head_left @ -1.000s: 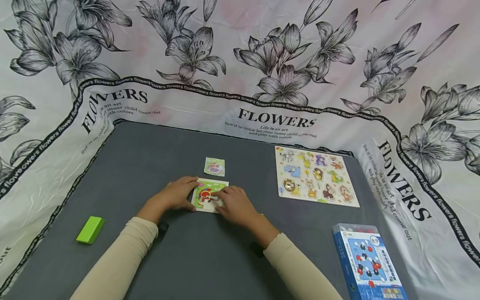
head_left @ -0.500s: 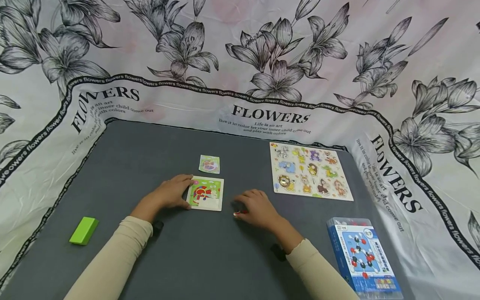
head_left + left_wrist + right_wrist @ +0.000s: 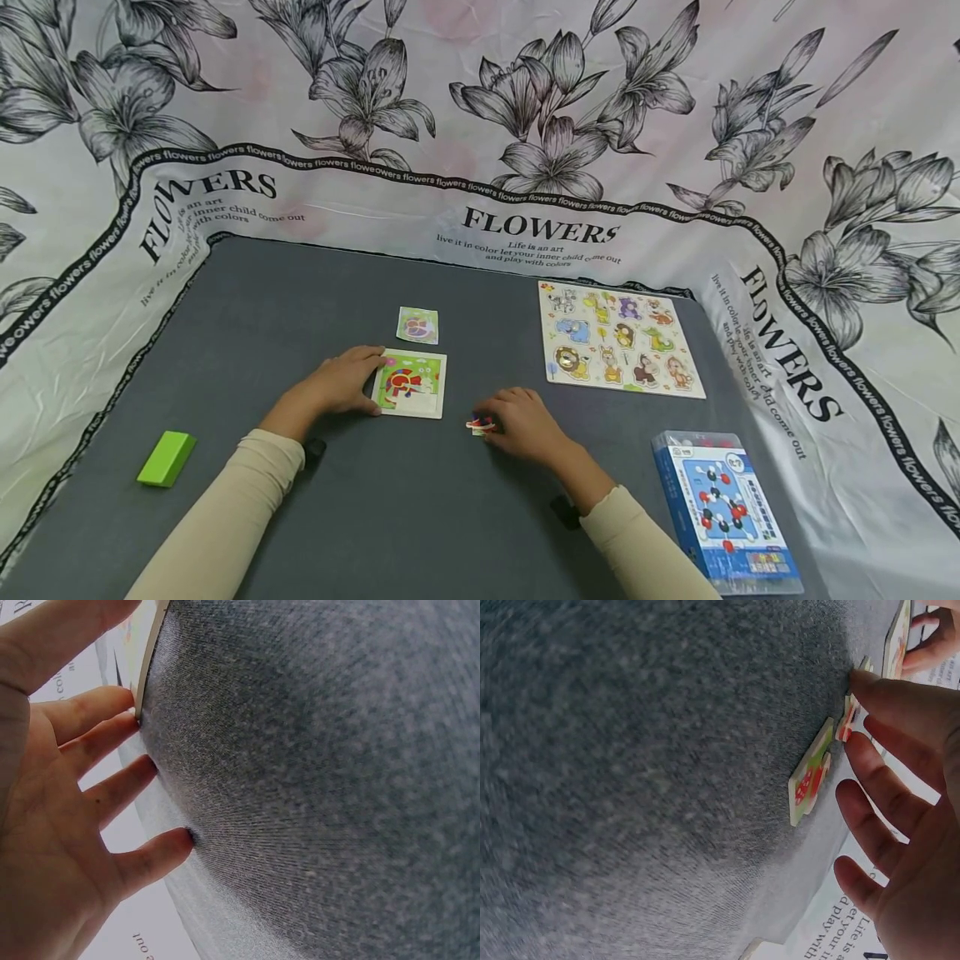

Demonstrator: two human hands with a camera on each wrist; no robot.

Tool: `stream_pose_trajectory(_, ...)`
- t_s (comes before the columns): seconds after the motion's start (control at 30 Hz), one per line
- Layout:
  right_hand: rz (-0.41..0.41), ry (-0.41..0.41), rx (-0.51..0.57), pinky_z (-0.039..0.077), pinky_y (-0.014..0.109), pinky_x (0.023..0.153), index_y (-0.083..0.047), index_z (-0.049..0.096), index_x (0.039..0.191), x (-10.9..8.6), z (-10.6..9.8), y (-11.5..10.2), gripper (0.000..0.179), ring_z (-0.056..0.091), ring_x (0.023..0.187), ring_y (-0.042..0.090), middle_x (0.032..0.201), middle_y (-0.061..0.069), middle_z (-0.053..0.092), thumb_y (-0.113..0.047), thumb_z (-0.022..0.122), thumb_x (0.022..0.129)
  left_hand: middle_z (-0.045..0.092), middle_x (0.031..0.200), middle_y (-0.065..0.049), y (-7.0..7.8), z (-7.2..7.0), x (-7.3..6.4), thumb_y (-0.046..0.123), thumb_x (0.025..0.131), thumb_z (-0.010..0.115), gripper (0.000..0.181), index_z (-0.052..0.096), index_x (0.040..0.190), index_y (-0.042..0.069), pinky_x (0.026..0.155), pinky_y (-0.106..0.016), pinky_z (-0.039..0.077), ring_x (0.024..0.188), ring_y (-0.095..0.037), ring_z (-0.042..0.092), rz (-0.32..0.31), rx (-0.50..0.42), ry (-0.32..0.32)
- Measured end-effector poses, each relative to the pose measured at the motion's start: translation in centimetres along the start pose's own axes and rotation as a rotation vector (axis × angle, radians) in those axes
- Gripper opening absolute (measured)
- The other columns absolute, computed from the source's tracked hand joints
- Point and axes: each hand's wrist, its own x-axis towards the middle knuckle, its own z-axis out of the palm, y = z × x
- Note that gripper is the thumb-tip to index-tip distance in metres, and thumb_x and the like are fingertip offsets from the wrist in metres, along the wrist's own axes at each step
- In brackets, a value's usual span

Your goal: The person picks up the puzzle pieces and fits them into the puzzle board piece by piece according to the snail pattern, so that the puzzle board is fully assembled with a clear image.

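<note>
My left hand [image 3: 341,383] steadies the left edge of a small square puzzle board [image 3: 427,408], thumb at its lower left and fingers at its upper left corner. In the left wrist view the fingers [image 3: 112,791] are spread and fairly straight. The board shows a red picture on green, with a pale bare patch at its lower right. To its right my right hand [image 3: 521,425] pinches a small red-and-white puzzle piece [image 3: 846,724] between thumb and index finger, low over the table. Beside it, overlapping pieces [image 3: 810,780] with red and green print lie on the table.
A small picture card [image 3: 417,325] lies behind the board. An animal puzzle board [image 3: 618,337] lies at the back right, a blue molecule-model box [image 3: 735,508] at the front right. A green block [image 3: 167,458] is at the left. A flower-printed cloth [image 3: 540,225] borders the grey table.
My right hand has moved from the puzzle board to the right, down by the loose pieces, which have come into view. My left hand stays at the board's left edge.
</note>
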Motion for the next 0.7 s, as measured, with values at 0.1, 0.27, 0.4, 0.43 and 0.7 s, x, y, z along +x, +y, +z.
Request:
stream_pose_trajectory(0.1, -0.002, 0.007, 0.0, 0.042, 0.053, 0.098, -0.019, 0.07, 0.115, 0.0, 0.1, 0.0, 0.036, 0.059, 0.11, 0.028, 0.114, 0.003, 0.068, -0.024, 0.08, 0.081, 0.031, 0.155, -0.018, 0.0, 0.0, 0.0, 0.034, 0.078, 0.082, 0.084, 0.043, 0.145, 0.003, 0.105, -0.069, 0.028, 0.142, -0.04, 0.027, 0.004, -0.008, 0.002)
stream_pose_trajectory(0.27, -0.006, 0.013, 0.001, 0.043, 0.053, 0.097, -0.019, 0.071, 0.115, 0.2, 0.3, 0.1, 0.035, 0.059, 0.108, 0.027, 0.114, 0.003, 0.068, -0.023, 0.08, 0.081, 0.033, 0.153, -0.019, 0.0, -0.3, -0.4, 0.036, 0.077, 0.083, 0.084, 0.045, 0.144, 0.002, 0.104, -0.068, 0.03, 0.141, -0.04, 0.029, 0.017, -0.013, 0.018)
stream_pose_trajectory(0.4, -0.018, 0.023, 0.003, 0.042, 0.052, 0.098, -0.019, 0.071, 0.114, 0.5, 0.1, -0.1, 0.034, 0.06, 0.108, 0.026, 0.112, 0.002, 0.068, -0.023, 0.079, 0.082, 0.033, 0.153, -0.019, 0.0, -0.4, -0.6, 0.035, 0.076, 0.083, 0.084, 0.045, 0.144, 0.002, 0.104, -0.068, 0.03, 0.141, -0.039, 0.029, 0.011, -0.015, 0.022)
stream_pose_trajectory(0.43, -0.02, 0.027, 0.007, 0.041, 0.052, 0.099, -0.019, 0.071, 0.114, 0.7, 0.1, -0.1, 0.034, 0.06, 0.108, 0.026, 0.111, 0.002, 0.068, -0.023, 0.079, 0.082, 0.034, 0.153, -0.019, -0.1, -0.4, -0.6, 0.034, 0.076, 0.083, 0.084, 0.045, 0.143, 0.002, 0.104, -0.068, 0.03, 0.141, -0.039, 0.03, 0.009, -0.013, 0.023)
stream_pose_trajectory(0.7, -0.04, 0.046, 0.021, 0.039, 0.052, 0.101, -0.019, 0.071, 0.115, 2.8, -0.5, -1.6, 0.032, 0.059, 0.108, 0.023, 0.11, 0.0, 0.068, -0.024, 0.077, 0.084, 0.032, 0.154, -0.018, 0.1, -0.3, -0.4, 0.035, 0.077, 0.082, 0.084, 0.043, 0.145, 0.003, 0.104, -0.068, 0.029, 0.142, -0.038, 0.028, 0.003, -0.004, 0.007)
